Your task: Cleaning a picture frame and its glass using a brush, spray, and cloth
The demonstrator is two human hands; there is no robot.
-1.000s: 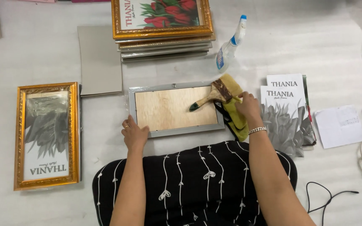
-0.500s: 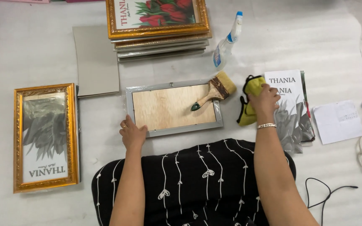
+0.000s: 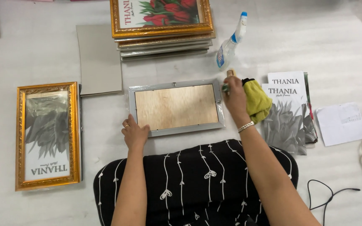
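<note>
1. Your left hand (image 3: 135, 133) lies flat, fingers spread, on the lower left corner of the silver frame (image 3: 177, 107), which sits face down on the white floor covering (image 3: 42, 54) just ahead of your lap. It presses on the frame and grips nothing.

2. Your right hand (image 3: 234, 97) is closed at the frame's upper right corner. It holds a yellow-green cloth (image 3: 257, 100) bunched against the palm, and the tip of a brush (image 3: 230, 73) shows above the fingers. Whether the fingers grip the brush handle too, you cannot tell from here.

3. Done, as far as it shows: the wooden backing board (image 3: 176, 106) is seated in the silver frame, and clear wrap covers the frame's edges.

4. Also done, by the look of it: a gold frame with a grey leaf print (image 3: 48, 136) lies well to the left of your left hand, and a stack of frames (image 3: 162, 29) topped by a red flower print lies beyond both hands.

5. Apparently left: loose leaf prints (image 3: 288, 113) wait just right of your right hand, and a grey board (image 3: 99, 58) lies beyond your left hand, so more frames likely remain.

6. A spray bottle (image 3: 230, 44) lies just beyond your right hand.
</note>
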